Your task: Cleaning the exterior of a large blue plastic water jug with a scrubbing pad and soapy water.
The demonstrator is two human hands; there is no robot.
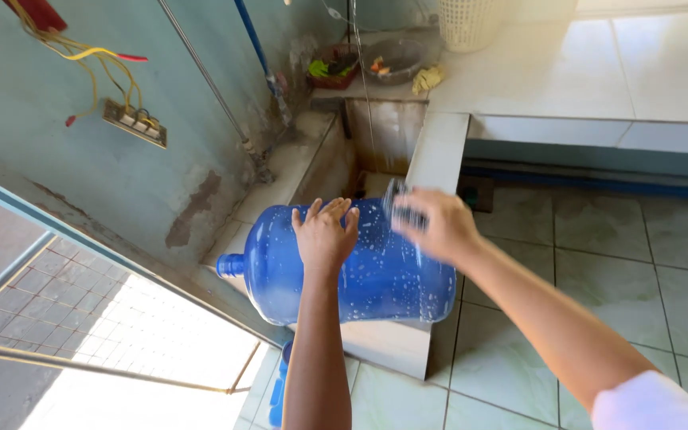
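Blue water jug point(376, 275) sideways, hands point(324, 235) on it

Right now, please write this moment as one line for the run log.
left hand: flat on blue water jug | right hand: holding blurred scrubber on jug | jug: on its side on tiled ledge

Single view only: head-mounted cam, worn by the person, so no 2nd view and no shared area. Cam looked down and fwd at a steep angle, along both forearms. Close range: the hands sat near frame centre, forearms entered from the bottom edge. Upper frame took in the teal wall point(57, 167) at left and the tiled ledge point(551, 72) at right; lower frame showed the tiled floor point(599, 263).
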